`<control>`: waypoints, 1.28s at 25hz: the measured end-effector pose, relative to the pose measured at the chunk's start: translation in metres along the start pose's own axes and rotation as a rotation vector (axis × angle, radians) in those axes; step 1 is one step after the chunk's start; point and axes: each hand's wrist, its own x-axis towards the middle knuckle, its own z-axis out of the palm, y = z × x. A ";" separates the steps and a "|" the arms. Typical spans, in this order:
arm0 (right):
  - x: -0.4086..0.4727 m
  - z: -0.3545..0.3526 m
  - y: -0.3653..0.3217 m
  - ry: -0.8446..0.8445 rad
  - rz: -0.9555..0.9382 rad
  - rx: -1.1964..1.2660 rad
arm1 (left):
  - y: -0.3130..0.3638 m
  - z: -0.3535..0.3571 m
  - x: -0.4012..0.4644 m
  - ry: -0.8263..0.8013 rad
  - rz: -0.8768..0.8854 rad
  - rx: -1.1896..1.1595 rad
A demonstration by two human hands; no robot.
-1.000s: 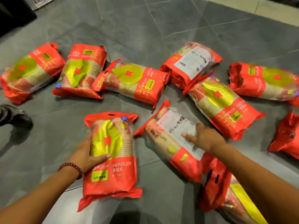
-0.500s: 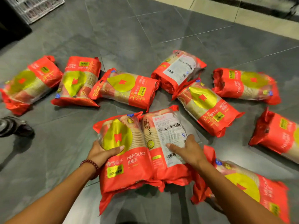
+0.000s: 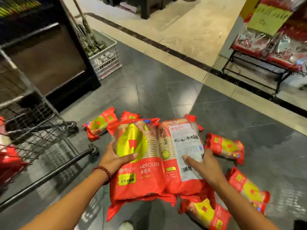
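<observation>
The grey floor (image 3: 149,90) carries everything. The wire cart (image 3: 33,128) stands at the left, near enough that I judge it to be where the load goes; something red lies in its basket. A black shelf unit (image 3: 49,55) and a white crate (image 3: 106,60) stand beyond it, and a rack (image 3: 265,67) of red goods stands well apart at the right; none blocks the way. The two packs are held off the floor before the person, side by side and touching along their long edges, so they lift as one block. The left pack (image 3: 141,163) shows its yellow front, the right pack (image 3: 182,146) its white label. Loose packs (image 3: 224,146) lie around and beneath them and could be trodden on. The left hand (image 3: 114,161) grips its pack from the outer side, thumb over the front, fingers curled underneath. The right hand (image 3: 206,166) does likewise, squeezing inward. A bracelet (image 3: 103,171) sits on the left wrist.
</observation>
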 end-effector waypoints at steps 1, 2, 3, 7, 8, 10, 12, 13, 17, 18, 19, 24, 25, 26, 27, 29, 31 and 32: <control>-0.015 -0.023 -0.047 0.003 -0.032 -0.009 | 0.038 -0.016 -0.018 0.015 0.033 -0.010; -0.030 -0.045 -0.090 -0.011 -0.084 -0.018 | 0.075 -0.032 -0.036 0.045 0.080 -0.006; -0.038 -0.064 -0.129 -0.021 -0.130 -0.001 | 0.109 -0.049 -0.050 0.080 0.118 -0.003; -0.064 -0.092 -0.252 -0.095 -0.270 -0.064 | 0.211 -0.116 -0.108 0.160 0.278 0.017; -0.070 -0.093 -0.281 -0.112 -0.307 -0.059 | 0.232 -0.135 -0.122 0.192 0.316 0.007; -0.075 -0.083 -0.337 -0.170 -0.408 -0.059 | 0.257 -0.180 -0.142 0.263 0.335 -0.006; -0.076 -0.062 -0.391 -0.229 -0.498 -0.066 | 0.268 -0.230 -0.159 0.367 0.327 -0.041; -0.079 -0.050 -0.416 -0.232 -0.514 -0.070 | 0.269 -0.256 -0.165 0.407 0.321 -0.053; -0.102 0.041 -0.518 -0.304 -0.622 -0.063 | 0.286 -0.369 -0.206 0.555 0.355 -0.117; -0.110 0.070 -0.540 -0.307 -0.659 -0.065 | 0.287 -0.399 -0.214 0.582 0.366 -0.123; -0.111 0.104 -0.561 -0.319 -0.676 -0.054 | 0.284 -0.429 -0.222 0.608 0.365 -0.122; -0.153 0.257 -0.618 -0.456 -0.590 -0.078 | 0.226 -0.564 -0.245 0.713 0.241 -0.080; -0.160 0.284 -0.622 -0.481 -0.569 -0.098 | 0.214 -0.581 -0.248 0.723 0.204 -0.094; -0.165 0.309 -0.622 -0.500 -0.557 -0.111 | 0.195 -0.599 -0.246 0.732 0.144 -0.115; -0.168 0.333 -0.620 -0.512 -0.536 -0.127 | 0.178 -0.612 -0.245 0.732 0.106 -0.146; -0.171 0.368 -0.609 -0.516 -0.482 -0.195 | 0.141 -0.625 -0.241 0.734 -0.002 -0.208; -0.176 0.390 -0.592 -0.517 -0.472 -0.298 | 0.102 -0.625 -0.233 0.755 -0.125 -0.248; -0.177 0.399 -0.583 -0.519 -0.466 -0.346 | 0.086 -0.622 -0.229 0.761 -0.159 -0.270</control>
